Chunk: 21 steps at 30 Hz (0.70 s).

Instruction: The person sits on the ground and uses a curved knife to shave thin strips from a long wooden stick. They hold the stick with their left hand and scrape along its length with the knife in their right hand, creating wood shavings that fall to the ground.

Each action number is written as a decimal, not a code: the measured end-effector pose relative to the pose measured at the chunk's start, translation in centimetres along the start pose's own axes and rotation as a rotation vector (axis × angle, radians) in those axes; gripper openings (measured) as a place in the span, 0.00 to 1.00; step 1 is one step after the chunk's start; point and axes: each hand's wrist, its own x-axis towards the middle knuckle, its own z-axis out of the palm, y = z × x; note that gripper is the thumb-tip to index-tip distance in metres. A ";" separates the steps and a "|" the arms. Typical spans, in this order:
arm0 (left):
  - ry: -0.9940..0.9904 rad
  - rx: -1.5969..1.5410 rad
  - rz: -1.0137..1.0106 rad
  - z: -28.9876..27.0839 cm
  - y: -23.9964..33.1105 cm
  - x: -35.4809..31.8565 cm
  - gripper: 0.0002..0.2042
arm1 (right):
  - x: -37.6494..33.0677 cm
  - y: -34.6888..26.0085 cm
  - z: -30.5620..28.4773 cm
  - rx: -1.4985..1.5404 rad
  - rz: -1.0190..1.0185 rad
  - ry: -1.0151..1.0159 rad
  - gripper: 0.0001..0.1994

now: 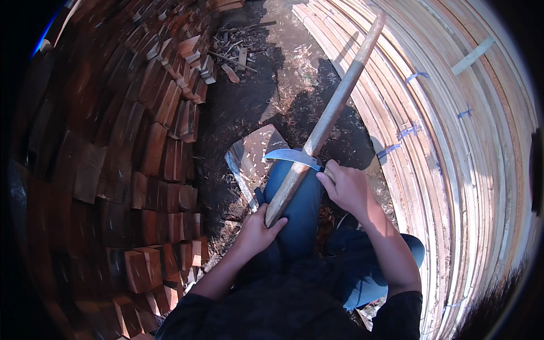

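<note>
A long wooden pole [331, 116] slants from my lap up to the far right, its near end resting over my blue-trousered knee. My left hand [256, 231] is closed round that near end, the thumb lying along its side. In my right hand [344, 184] is a sickle [292, 156], gripped by its handle. The curved blade lies across the top of the pole, its tip pointing left; whether the edge bites into the wood I cannot tell. A small dark piece [259, 196] shows beside my left fingers, too unclear to name.
Reddish-brown cut timber blocks [150, 141] are stacked high along the left. Long pale wooden strips [453, 147], tied with blue bands, lie bundled on the right. Between them runs dirt ground [300, 62] strewn with wood chips. A flat slab [255, 150] lies just beyond my knee.
</note>
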 end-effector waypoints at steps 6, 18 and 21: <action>0.042 0.167 0.055 0.6 0.9 1.4 0.24 | 0.2 4.7 -1.8 -0.107 -0.005 0.180 0.15; -0.005 0.383 -0.036 1.7 5.7 3.6 0.28 | 0.6 8.2 -2.5 -0.009 0.021 0.102 0.18; -0.017 0.370 -0.069 2.5 5.4 3.7 0.27 | 0.8 11.4 -3.4 -0.025 0.206 0.210 0.18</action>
